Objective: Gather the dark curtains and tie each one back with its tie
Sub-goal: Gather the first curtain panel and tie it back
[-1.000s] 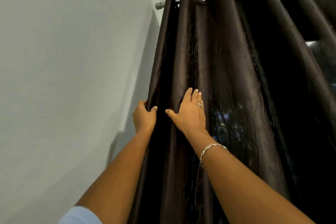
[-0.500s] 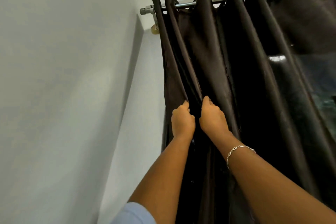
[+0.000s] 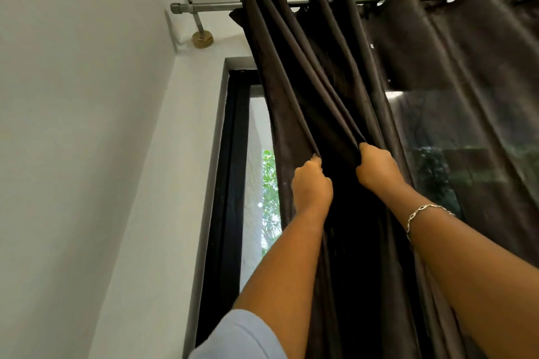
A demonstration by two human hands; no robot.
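Dark curtain [image 3: 306, 90] fills the middle and right of the view. It hangs from the rod up near the ceiling, its pleats bunched tight at the left end and drawn down on a slant toward the two hands. Further right the same dark fabric hangs looser, with a sheen and greenish patches on it.

Over on the left, the plain white wall [image 3: 73, 154] runs up to the corner. Between wall and curtain the black window frame [image 3: 230, 183] stands uncovered, and a narrow strip of window glass [image 3: 256, 131] shows green leaves [image 3: 269, 183] outside.

Both bare forearms reach up from the bottom of the view, with a light blue sleeve [image 3: 239, 338] at the left elbow. Up top, the metal curtain rod [image 3: 215, 5] juts out past the last pleat and ends in a cap close to the corner.

Now the hands. The left hand [image 3: 312, 183] is curled round the outermost fold, fingers tucked into the cloth, back of the hand facing us. The right hand [image 3: 376, 169], just beside it and a touch higher, grips the next bundle of pleats, fingers buried in the fabric. A dark fold of curtain sits between the two.

A silver chain bracelet [image 3: 423, 211] circles the right wrist. Smallest of all is the round brass bracket [image 3: 202, 39], fixed to the wall just under the rod's end.
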